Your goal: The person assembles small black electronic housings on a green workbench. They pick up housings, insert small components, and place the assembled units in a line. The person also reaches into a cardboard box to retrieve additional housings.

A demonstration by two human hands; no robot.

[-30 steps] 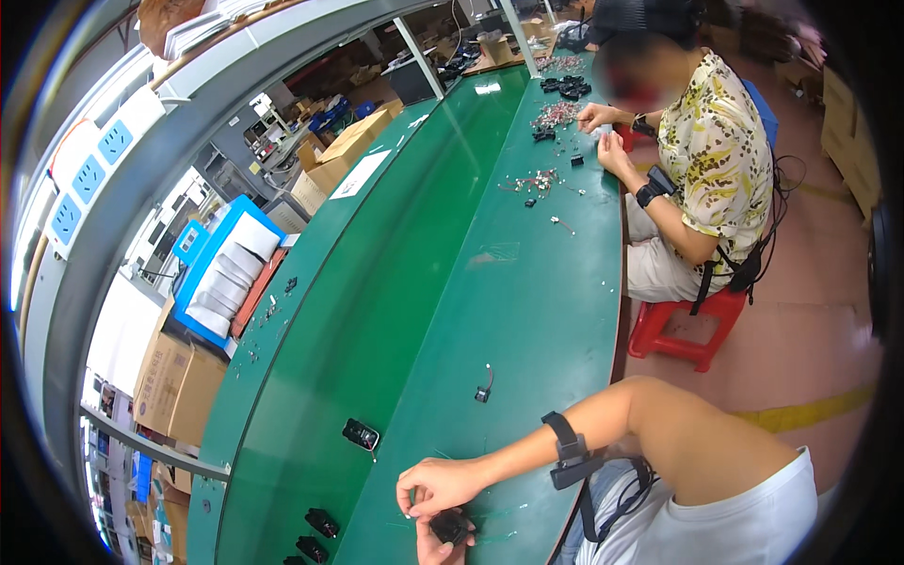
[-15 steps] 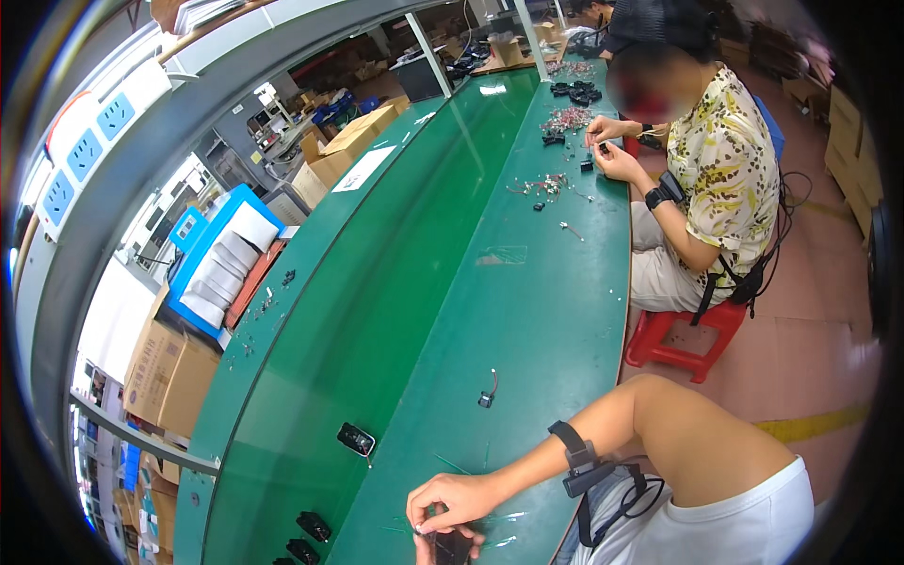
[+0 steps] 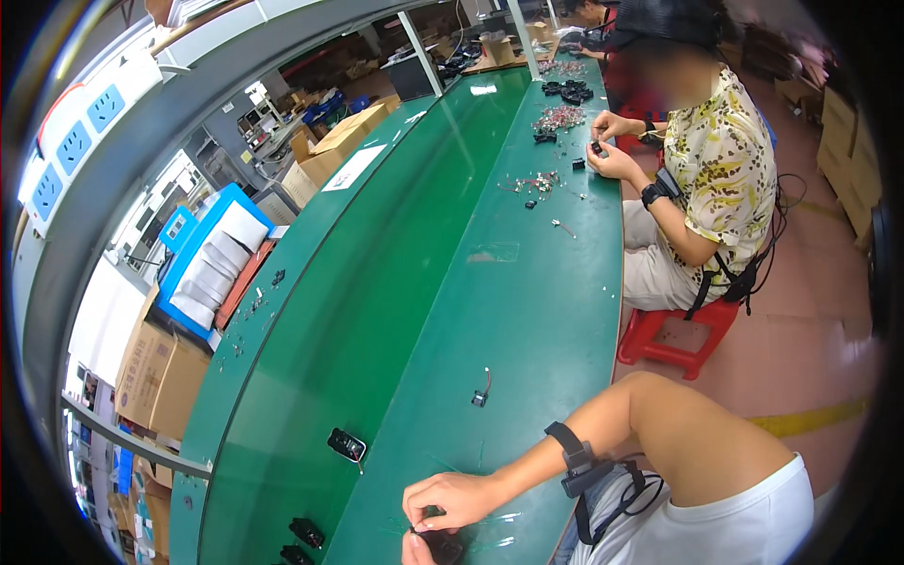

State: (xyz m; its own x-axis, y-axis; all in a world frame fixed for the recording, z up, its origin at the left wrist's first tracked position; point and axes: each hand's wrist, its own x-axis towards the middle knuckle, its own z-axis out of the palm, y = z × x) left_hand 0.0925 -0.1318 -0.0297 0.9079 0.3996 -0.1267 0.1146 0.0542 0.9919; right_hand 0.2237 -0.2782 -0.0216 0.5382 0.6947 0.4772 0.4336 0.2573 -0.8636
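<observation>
At the bottom edge, my right hand (image 3: 450,499) reaches in from the right, its thumb and fingers drawn together in a pinch. What the pinch holds is too small to make out. Just below it, my left hand (image 3: 416,550) is mostly cut off by the frame, with its fingers closed at a dark plastic part (image 3: 443,544). Thin clear-green strips (image 3: 505,517) lie on the bench beside both hands. Farther up the bench rests a small black component with a red wire (image 3: 479,398). A black-and-silver device (image 3: 347,444) sits on the green belt to the left.
More black parts (image 3: 306,532) lie along the belt (image 3: 311,377). A co-worker (image 3: 725,179) sits on a red stool (image 3: 678,339) at the far right, holding a small black part. Wire piles (image 3: 557,118) lie near them. Cartons (image 3: 160,377) and a blue bin (image 3: 212,259) stand left.
My left fingers have shifted, and those seen earlier to the right of the dark part no longer show. My right hand keeps its pinch. The view has shifted slightly.
</observation>
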